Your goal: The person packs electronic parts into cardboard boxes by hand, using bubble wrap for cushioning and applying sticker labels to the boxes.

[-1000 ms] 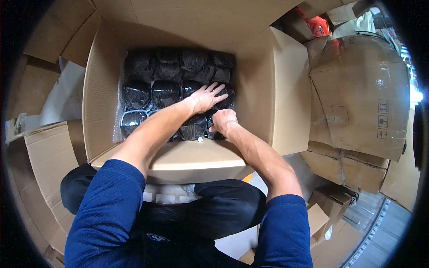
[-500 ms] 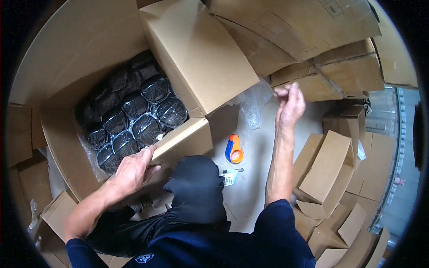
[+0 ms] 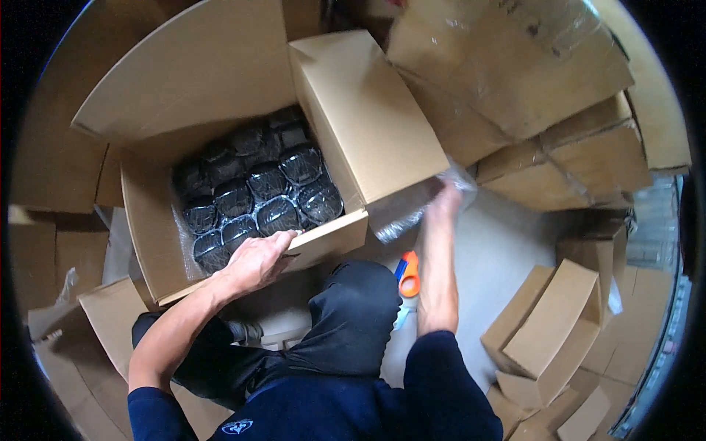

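An open cardboard box [image 3: 158, 220] stands in front of me, filled with several round black items wrapped in clear plastic [image 3: 257, 195]. My left hand [image 3: 257, 257] grips the box's near edge, fingers curled over the rim. My right hand [image 3: 445, 202] reaches out to the right, beyond the box's right flap [image 3: 368, 117], and holds a sheet of clear plastic film [image 3: 404, 213] that hangs beside the box. My knees in dark trousers are below the box.
An orange and blue tape dispenser [image 3: 407, 275] lies on the floor by my right forearm. Large plastic-wrapped cardboard boxes [image 3: 529, 81] are stacked at the upper right. Smaller folded cartons [image 3: 551, 331] crowd the right side, and more flat cardboard [image 3: 103, 323] lies at the left.
Both hands left the inside of the box. My left hand moved to the near rim. My right hand swung out right, then came down closer to the box holding the plastic film.
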Tool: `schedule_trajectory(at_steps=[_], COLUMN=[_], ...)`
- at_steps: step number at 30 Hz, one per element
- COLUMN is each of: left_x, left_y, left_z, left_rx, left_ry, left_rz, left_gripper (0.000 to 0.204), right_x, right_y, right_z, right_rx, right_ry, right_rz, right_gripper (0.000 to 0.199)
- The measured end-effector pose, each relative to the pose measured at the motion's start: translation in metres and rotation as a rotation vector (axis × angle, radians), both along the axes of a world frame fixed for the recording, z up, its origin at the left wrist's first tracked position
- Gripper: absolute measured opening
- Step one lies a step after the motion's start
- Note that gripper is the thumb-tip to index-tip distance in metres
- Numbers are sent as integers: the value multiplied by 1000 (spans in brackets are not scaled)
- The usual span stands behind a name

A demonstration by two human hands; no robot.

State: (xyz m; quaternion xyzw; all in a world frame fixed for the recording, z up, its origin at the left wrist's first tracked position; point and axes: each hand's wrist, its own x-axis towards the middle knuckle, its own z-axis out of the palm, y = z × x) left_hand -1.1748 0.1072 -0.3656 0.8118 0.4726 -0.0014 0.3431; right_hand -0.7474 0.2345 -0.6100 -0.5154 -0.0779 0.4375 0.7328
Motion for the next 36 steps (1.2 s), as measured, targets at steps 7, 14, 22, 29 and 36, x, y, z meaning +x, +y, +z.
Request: schedule_trajectory(at_steps=[7, 14, 22, 29, 36], left_x=[-2, 116, -105, -280, -378], left_y=[-3, -65, -111, -134, -123], left_z=[-11, 187, 264, 219, 159], left_rx=[223, -63, 171, 186, 609], left_ry=[-220, -1422, -1226, -1252, 128], left_rz=[-72, 359, 848, 952, 1258], left_gripper=[46, 63, 30, 31, 46], right_x=[53, -141, -135, -228, -318], right_y=[-106, -197, -197, -98, 18], right_z=[410, 467, 484, 334, 344], right_rx=[607, 829, 637, 168, 602], right_ry=[-449, -1559, -1534, -235, -993], right_rz=[230, 719, -156, 1446, 1001], right_gripper=[15, 45, 93, 48, 11])
